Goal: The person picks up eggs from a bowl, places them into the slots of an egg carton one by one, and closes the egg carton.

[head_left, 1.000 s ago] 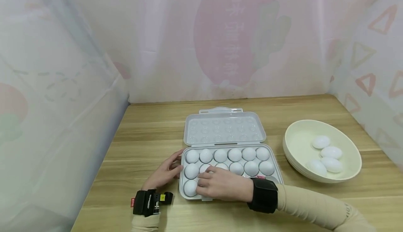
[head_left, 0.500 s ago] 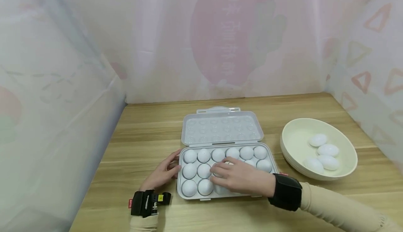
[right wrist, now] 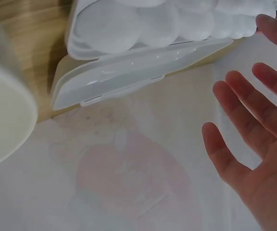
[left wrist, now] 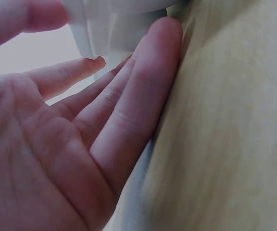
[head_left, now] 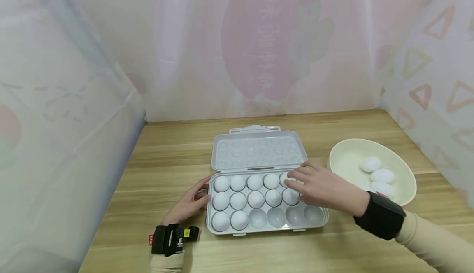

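Note:
A white plastic egg box (head_left: pixel 276 217) lies unlatched in the head view, its lid (head_left: pixel 259 151) folded back behind it. White eggs (head_left: pixel 255 199) fill the visible part of its two back rows; the front row has two eggs (head_left: pixel 239 220) at the left and bare cups to their right. At the box's left end rests my left hand (head_left: pixel 189 205), fairly straight fingers along the side wall (left wrist: pixel 121 29). My right hand (head_left: pixel 329 185) is over the right end, fingers spread with nothing between them, covering the last eggs there.
To the right stands a cream bowl (head_left: pixel 344 155) with several white eggs (head_left: pixel 382 176); my right forearm covers its front edge. The wooden table (head_left: pixel 170 149) is bounded by patterned cloth walls (head_left: pixel 185 79) at the back and sides.
My right hand has left the front row, where an egg now shows in the second cup, and has moved right towards the bowl. My left hand stays at the box.

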{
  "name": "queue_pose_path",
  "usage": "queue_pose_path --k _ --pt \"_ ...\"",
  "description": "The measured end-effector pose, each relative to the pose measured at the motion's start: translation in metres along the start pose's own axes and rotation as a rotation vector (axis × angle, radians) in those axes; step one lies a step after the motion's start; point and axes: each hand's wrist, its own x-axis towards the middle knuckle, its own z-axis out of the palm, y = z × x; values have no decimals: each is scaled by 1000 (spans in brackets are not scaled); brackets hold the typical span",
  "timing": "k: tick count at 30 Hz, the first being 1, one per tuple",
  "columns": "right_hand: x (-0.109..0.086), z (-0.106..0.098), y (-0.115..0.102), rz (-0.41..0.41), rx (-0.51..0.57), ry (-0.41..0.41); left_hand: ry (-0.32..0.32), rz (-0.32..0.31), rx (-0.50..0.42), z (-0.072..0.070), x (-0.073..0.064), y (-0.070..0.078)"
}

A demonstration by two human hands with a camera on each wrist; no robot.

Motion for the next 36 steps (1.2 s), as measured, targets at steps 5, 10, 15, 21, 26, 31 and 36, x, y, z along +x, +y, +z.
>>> queue_pose_path --k 5,10,15,21,26,31,36 --pt "-23 -15 17 90 13 -28 1 7 5 0 0 0" --pt "-45 -26 31 145 -22 -9 1 1 8 0 0 1" --pt "-66 -32 43 198 -33 -25 -2 12 10 -1 0 0" --pt "-88 -33 53 333 47 -174 -7 19 -7 -1 1 1" --pt "-101 -28 60 483 181 -329 -6 15 -2 -1 0 1" --pt "-110 -20 66 574 335 -448 -3 9 7 -1 0 1" --pt "-117 -9 73 594 563 -579 -5 5 9 -1 1 1"
